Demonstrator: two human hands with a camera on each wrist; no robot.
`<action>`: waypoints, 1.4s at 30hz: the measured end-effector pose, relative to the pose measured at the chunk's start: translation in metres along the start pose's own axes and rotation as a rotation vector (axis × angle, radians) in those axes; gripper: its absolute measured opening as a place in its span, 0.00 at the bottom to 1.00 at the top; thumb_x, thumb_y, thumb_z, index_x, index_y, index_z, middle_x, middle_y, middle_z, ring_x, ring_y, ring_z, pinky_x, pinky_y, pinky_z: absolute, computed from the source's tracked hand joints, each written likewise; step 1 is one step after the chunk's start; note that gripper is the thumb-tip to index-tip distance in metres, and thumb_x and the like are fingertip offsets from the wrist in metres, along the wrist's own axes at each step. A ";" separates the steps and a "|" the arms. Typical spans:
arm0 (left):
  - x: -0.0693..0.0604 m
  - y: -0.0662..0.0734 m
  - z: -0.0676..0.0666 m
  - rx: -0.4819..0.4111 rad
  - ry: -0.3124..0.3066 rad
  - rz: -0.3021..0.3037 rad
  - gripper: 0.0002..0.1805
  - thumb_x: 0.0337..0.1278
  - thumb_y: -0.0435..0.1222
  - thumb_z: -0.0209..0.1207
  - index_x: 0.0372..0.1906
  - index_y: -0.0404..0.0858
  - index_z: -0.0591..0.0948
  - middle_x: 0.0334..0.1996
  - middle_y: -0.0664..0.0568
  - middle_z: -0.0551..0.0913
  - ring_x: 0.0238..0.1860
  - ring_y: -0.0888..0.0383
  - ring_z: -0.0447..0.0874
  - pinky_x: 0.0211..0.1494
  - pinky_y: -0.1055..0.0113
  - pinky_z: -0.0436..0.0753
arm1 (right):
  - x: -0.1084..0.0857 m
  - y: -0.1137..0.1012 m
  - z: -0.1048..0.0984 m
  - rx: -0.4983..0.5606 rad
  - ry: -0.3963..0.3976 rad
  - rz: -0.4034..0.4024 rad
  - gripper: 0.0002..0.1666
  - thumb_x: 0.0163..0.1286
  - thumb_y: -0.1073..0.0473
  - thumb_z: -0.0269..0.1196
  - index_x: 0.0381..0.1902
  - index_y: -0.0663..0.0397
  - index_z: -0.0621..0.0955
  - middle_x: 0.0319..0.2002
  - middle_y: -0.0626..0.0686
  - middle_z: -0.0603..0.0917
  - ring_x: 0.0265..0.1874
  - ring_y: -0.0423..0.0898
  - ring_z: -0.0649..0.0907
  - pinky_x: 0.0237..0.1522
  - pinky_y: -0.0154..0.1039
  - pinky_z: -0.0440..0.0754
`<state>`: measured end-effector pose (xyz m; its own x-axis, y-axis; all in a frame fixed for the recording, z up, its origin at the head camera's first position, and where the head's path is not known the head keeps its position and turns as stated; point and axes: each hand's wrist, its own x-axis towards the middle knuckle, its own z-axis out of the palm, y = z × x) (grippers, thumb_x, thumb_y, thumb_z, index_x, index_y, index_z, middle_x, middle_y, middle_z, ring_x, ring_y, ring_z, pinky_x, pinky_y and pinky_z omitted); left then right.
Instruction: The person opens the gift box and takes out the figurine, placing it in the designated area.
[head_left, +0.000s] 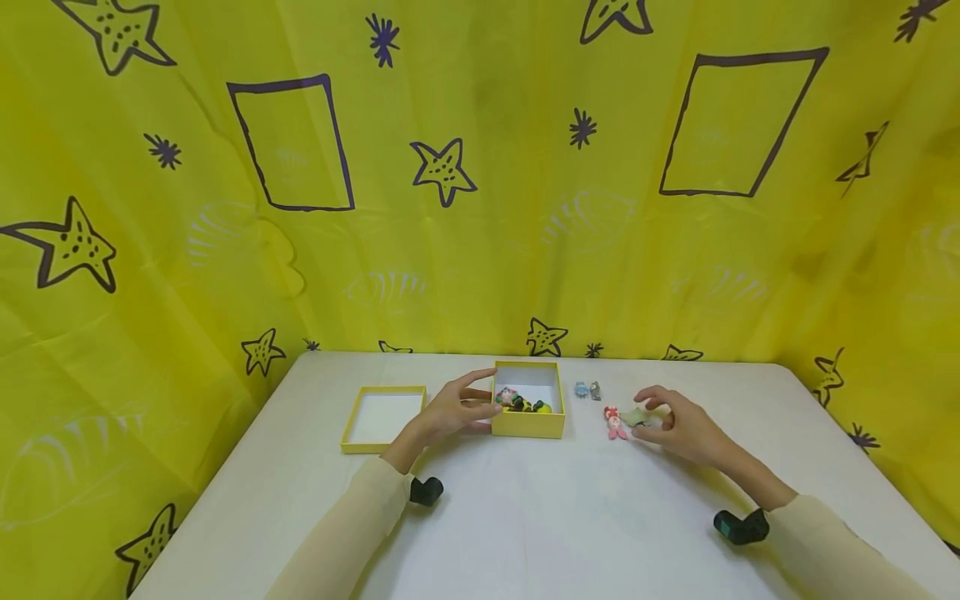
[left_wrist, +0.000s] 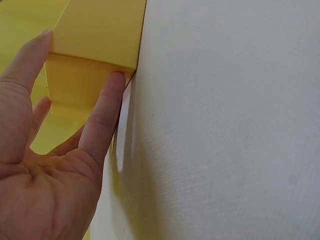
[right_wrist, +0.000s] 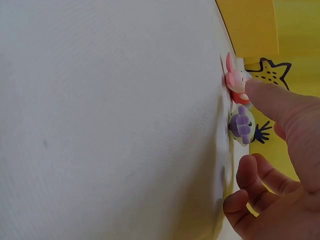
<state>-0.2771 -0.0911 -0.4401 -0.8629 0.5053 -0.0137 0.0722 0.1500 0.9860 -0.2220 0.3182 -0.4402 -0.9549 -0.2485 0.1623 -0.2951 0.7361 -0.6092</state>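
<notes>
1. Left of centre in the head view, the left hand (head_left: 452, 408) is resting spread fingers against the left side of the yellow box (head_left: 527, 427).
2. At lower centre, the box is standing open, holding small toys (head_left: 517, 403).
3. Right of it, the pink figure (head_left: 615, 423) is lying lengthwise down the frame.
4. Just beside that, the pale green figure (head_left: 636, 417) is sitting leftward of the right palm, between thumb and fingers; its long axis is remaining unclear.
5. Farther right, the nearer right hand (head_left: 687, 431) is holding thumb and fingers apart.
</notes>
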 end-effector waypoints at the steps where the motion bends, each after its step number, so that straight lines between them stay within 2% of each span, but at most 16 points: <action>1: 0.000 0.000 0.000 0.001 0.000 0.001 0.42 0.65 0.33 0.68 0.80 0.41 0.62 0.66 0.30 0.72 0.60 0.42 0.80 0.52 0.55 0.88 | 0.000 0.000 -0.002 -0.005 -0.007 -0.007 0.32 0.63 0.52 0.76 0.61 0.54 0.76 0.54 0.65 0.81 0.24 0.45 0.73 0.24 0.34 0.72; 9: 0.000 0.000 0.000 0.009 0.000 0.002 0.42 0.65 0.33 0.68 0.80 0.41 0.62 0.66 0.31 0.73 0.60 0.42 0.81 0.51 0.54 0.89 | 0.005 -0.002 -0.016 -0.041 -0.029 -0.104 0.37 0.61 0.54 0.77 0.64 0.56 0.74 0.53 0.67 0.81 0.22 0.41 0.73 0.25 0.33 0.74; 15: 0.002 -0.002 -0.001 0.004 -0.004 0.001 0.42 0.65 0.33 0.68 0.80 0.41 0.62 0.66 0.31 0.72 0.58 0.43 0.82 0.51 0.54 0.89 | 0.007 -0.011 -0.025 -0.019 -0.060 -0.162 0.38 0.62 0.54 0.77 0.66 0.56 0.73 0.53 0.68 0.81 0.21 0.39 0.75 0.25 0.34 0.75; 23: 0.001 -0.002 -0.001 0.031 0.006 0.003 0.42 0.65 0.35 0.69 0.80 0.42 0.62 0.65 0.32 0.73 0.59 0.43 0.82 0.51 0.55 0.89 | 0.016 -0.025 -0.035 -0.028 -0.110 -0.170 0.39 0.63 0.53 0.76 0.68 0.52 0.71 0.54 0.67 0.81 0.26 0.41 0.79 0.26 0.35 0.79; 34: 0.002 -0.002 -0.001 0.046 0.013 -0.010 0.42 0.65 0.36 0.69 0.80 0.45 0.63 0.65 0.33 0.74 0.59 0.42 0.82 0.52 0.56 0.89 | 0.033 -0.052 -0.045 -0.034 -0.109 -0.192 0.41 0.65 0.51 0.75 0.70 0.54 0.71 0.55 0.62 0.81 0.30 0.43 0.80 0.27 0.36 0.79; 42: 0.003 -0.004 -0.002 0.043 0.018 -0.011 0.42 0.65 0.35 0.69 0.80 0.45 0.63 0.65 0.32 0.74 0.58 0.43 0.82 0.51 0.56 0.89 | 0.047 -0.069 -0.044 -0.046 -0.111 -0.208 0.41 0.64 0.51 0.75 0.70 0.55 0.71 0.56 0.62 0.81 0.31 0.44 0.80 0.28 0.36 0.80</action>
<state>-0.2810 -0.0913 -0.4439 -0.8724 0.4882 -0.0214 0.0833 0.1919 0.9779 -0.2475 0.2837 -0.3566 -0.8649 -0.4635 0.1926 -0.4885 0.6891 -0.5353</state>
